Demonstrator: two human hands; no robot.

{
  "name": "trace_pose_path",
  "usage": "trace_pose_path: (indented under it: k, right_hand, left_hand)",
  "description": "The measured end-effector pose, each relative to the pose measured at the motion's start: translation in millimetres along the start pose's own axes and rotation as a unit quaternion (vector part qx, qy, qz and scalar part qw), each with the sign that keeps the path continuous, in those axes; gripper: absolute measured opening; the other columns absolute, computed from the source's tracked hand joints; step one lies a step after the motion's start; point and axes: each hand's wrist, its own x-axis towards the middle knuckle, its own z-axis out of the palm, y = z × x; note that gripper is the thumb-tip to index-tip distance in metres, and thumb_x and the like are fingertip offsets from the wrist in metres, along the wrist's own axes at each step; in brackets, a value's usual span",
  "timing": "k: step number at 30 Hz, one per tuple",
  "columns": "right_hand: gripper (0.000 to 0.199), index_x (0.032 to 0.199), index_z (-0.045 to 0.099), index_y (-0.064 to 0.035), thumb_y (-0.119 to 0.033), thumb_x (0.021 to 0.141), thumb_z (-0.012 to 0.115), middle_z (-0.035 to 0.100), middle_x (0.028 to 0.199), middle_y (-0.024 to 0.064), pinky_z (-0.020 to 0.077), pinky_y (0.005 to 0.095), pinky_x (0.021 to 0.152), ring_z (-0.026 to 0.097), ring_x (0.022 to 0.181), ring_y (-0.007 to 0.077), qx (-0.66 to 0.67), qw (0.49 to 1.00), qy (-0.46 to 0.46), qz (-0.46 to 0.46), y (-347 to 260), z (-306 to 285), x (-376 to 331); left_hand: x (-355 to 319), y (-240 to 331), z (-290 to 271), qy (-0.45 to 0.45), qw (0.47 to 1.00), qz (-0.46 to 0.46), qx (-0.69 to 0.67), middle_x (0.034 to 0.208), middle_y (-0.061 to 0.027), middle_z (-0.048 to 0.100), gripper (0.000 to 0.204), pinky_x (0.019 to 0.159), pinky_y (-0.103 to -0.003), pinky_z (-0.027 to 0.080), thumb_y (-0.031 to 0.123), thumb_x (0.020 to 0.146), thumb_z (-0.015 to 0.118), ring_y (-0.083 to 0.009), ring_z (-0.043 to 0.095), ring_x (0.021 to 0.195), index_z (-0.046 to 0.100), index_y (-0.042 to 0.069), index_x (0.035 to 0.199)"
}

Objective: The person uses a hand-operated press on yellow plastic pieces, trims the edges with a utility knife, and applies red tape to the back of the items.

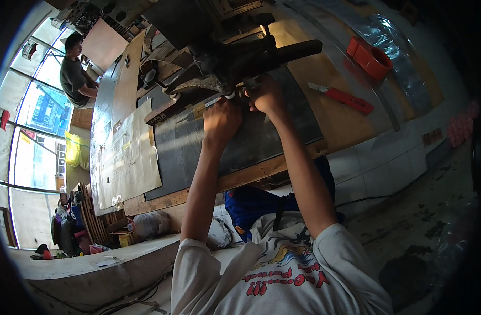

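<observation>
Both arms stretch forward over a black work mat [219, 160] to a dark metal bench machine [219, 58]. My left hand [222, 121] is closed, knuckles up, just below a small pale round part of the machine. Close beside it, my right hand [266, 97] has its fingers curled together under the machine's dark arm. What either hand pinches is hidden by the fingers and the shade. A curved metal lever [198, 84] reaches out to the left of the machine, above a dark wooden bar [172, 109].
A red utility knife [345, 100] and a red tape dispenser [369, 58] lie at the right. Crinkled clear film [390, 37] is behind them. Brown paper [127, 157] covers the left of the bench. Another person [77, 73] stands at the far left, by windows.
</observation>
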Motion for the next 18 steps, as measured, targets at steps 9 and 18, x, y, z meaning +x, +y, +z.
trace_pose_path:
  k: [9,18]
  right_hand:
    - [0.018,0.096,0.061,0.0112,-0.004,0.089,0.069,0.069,0.077,0.0187,0.0574,0.0308,0.045,0.069,0.056,0.0191,0.002,1.000,0.017,0.009,-2.3,1.1,-3.0]
    - [0.034,0.108,0.060,0.0097,-0.011,0.087,0.075,0.070,0.080,0.0151,0.0593,0.0308,0.047,0.070,0.059,0.0179,0.023,0.998,-0.037,0.043,0.9,-1.1,3.2]
  left_hand:
    - [-0.2,-3.3,6.8,0.033,0.999,0.029,0.005,0.089,-0.0166,0.071,0.020,0.062,-0.044,0.057,0.023,0.086,0.061,-0.0336,0.071,0.071,0.070,0.006,0.080]
    - [-0.9,-3.0,9.0,0.036,0.999,0.020,0.001,0.089,-0.0157,0.071,0.019,0.063,-0.045,0.057,0.023,0.087,0.061,-0.0341,0.071,0.073,0.069,0.006,0.084]
